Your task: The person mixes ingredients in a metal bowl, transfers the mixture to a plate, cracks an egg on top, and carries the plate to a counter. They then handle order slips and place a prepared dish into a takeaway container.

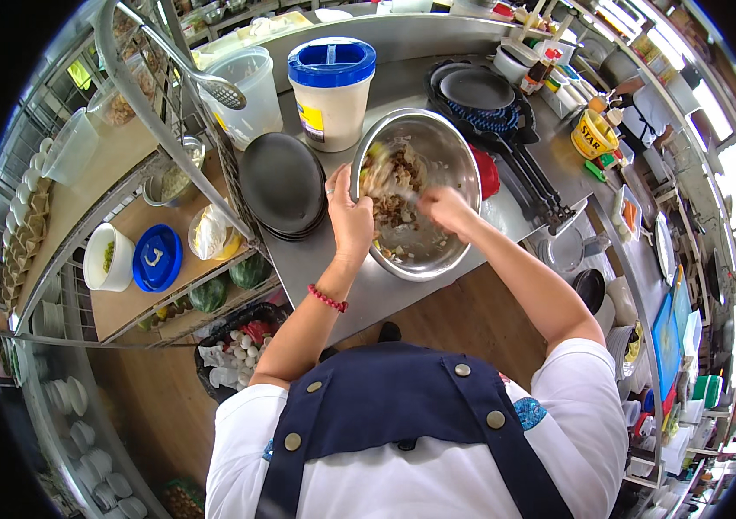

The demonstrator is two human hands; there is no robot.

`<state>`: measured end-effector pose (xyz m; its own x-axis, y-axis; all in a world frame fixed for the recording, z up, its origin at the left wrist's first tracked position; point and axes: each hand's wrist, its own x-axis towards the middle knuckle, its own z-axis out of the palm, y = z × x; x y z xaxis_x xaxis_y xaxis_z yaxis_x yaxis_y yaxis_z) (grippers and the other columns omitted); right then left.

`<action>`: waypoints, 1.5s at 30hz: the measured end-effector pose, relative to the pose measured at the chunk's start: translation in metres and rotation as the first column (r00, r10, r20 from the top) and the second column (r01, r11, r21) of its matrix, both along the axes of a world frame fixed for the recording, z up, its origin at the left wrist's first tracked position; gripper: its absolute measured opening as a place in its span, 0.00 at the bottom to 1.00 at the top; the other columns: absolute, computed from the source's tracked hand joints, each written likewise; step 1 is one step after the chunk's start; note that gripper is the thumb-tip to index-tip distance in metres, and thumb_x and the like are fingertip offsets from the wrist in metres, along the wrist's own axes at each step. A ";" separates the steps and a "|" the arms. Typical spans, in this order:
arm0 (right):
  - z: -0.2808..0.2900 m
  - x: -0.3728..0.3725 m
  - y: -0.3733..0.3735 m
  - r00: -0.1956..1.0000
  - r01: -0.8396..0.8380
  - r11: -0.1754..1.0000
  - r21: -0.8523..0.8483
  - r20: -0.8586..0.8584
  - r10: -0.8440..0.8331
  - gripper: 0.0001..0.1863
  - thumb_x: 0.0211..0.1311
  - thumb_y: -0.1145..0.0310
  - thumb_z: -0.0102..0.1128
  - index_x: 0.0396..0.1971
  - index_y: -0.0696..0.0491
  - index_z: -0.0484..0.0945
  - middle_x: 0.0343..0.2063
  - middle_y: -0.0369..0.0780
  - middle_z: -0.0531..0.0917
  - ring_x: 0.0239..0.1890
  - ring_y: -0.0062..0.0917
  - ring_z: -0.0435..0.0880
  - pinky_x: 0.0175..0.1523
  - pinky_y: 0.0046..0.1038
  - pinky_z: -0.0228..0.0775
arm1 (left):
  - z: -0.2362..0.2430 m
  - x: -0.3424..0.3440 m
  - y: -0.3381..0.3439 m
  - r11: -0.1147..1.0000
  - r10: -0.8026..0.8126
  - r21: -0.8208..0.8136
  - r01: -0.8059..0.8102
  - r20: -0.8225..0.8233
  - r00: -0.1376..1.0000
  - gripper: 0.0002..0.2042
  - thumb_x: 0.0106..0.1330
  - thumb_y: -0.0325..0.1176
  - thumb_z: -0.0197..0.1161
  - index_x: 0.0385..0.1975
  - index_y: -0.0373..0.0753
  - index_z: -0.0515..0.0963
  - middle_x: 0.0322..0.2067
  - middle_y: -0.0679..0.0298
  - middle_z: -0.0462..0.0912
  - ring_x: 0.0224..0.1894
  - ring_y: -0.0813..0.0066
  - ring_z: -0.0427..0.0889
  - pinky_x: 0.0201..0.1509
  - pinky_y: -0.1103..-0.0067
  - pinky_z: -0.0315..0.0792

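Head view: a round, shiny steel bowl (433,249) sits on the smooth metal surface (359,298), holding a lumpy brown-and-pale mix (401,208). The left hand (351,216) is partly curled, gripping the bowl's rim; the right hand (448,212) is curled over the mix, too blurred to tell what it grips. Nearby stand stacked matte black plates (280,182) and a cloudy plastic tub (333,108), blue-lidded.

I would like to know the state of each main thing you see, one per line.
Steel bowl, partly filled
Food mixture, loose, in pieces
Left hand, holding bowl rim
Right hand, inside bowl, grip blurred
Blue-lidded tub, upright, lid on
Dark plates, stacked
Black pans, stacked
White tub, open
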<state>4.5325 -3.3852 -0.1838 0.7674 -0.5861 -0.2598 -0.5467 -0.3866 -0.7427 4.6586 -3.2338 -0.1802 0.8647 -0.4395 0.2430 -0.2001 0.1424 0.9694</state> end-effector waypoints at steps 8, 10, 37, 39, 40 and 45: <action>0.036 -0.027 -0.018 0.932 -0.323 0.600 -0.732 -0.357 0.066 0.12 0.51 0.75 0.47 0.37 0.49 0.71 0.31 0.48 0.78 0.31 0.40 0.81 0.35 0.40 0.73 | 0.000 0.005 0.000 0.999 0.004 -0.052 -0.010 -0.103 0.995 0.27 0.46 0.13 0.46 0.52 0.30 0.66 0.53 0.55 0.61 0.58 0.65 0.61 0.61 0.79 0.54; 0.034 -0.024 -0.014 0.986 -0.059 0.621 -0.782 -0.143 -0.087 0.11 0.51 0.74 0.48 0.36 0.50 0.72 0.29 0.48 0.79 0.31 0.41 0.81 0.36 0.40 0.73 | 0.001 0.007 -0.001 0.999 -0.024 -0.033 0.022 -0.072 0.997 0.27 0.46 0.13 0.46 0.52 0.31 0.67 0.53 0.56 0.61 0.58 0.65 0.60 0.61 0.80 0.54; 0.026 -0.030 -0.032 0.955 -0.292 0.452 -0.843 -0.234 0.181 0.11 0.51 0.75 0.49 0.36 0.50 0.70 0.28 0.44 0.77 0.34 0.37 0.80 0.34 0.37 0.74 | 0.011 0.000 -0.007 0.999 0.034 0.007 -0.035 0.139 0.990 0.25 0.46 0.13 0.48 0.50 0.33 0.69 0.55 0.52 0.58 0.58 0.59 0.61 0.55 0.78 0.64; 0.026 -0.036 -0.044 0.981 -0.115 0.344 -0.932 -0.053 0.185 0.08 0.53 0.73 0.48 0.34 0.51 0.69 0.28 0.44 0.77 0.32 0.38 0.80 0.34 0.37 0.74 | 0.008 0.001 -0.008 1.000 0.006 -0.005 -0.005 0.099 0.995 0.26 0.46 0.13 0.48 0.50 0.33 0.69 0.55 0.51 0.59 0.58 0.58 0.61 0.56 0.77 0.62; 0.025 -0.032 -0.052 0.992 -0.082 0.353 -0.932 -0.042 0.119 0.07 0.55 0.71 0.48 0.35 0.51 0.71 0.29 0.45 0.77 0.32 0.37 0.80 0.33 0.36 0.74 | 0.007 0.001 -0.008 1.000 0.011 0.012 -0.012 0.112 0.994 0.25 0.46 0.13 0.48 0.50 0.33 0.69 0.55 0.51 0.59 0.58 0.58 0.61 0.56 0.77 0.62; -0.022 -0.039 -0.029 0.967 -0.185 0.935 -0.303 -0.224 0.119 0.09 0.54 0.69 0.50 0.35 0.51 0.75 0.27 0.44 0.80 0.29 0.39 0.81 0.29 0.37 0.72 | 0.007 -0.003 -0.010 0.998 0.035 -0.047 -0.029 0.124 0.992 0.25 0.46 0.13 0.47 0.49 0.34 0.69 0.55 0.51 0.59 0.58 0.59 0.62 0.50 0.79 0.66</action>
<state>4.4938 -3.4143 -0.2063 0.8055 -0.5439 -0.2354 -0.5865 -0.6746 -0.4482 4.6554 -3.2442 -0.1736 0.8399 -0.3985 0.3684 -0.3237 0.1770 0.9295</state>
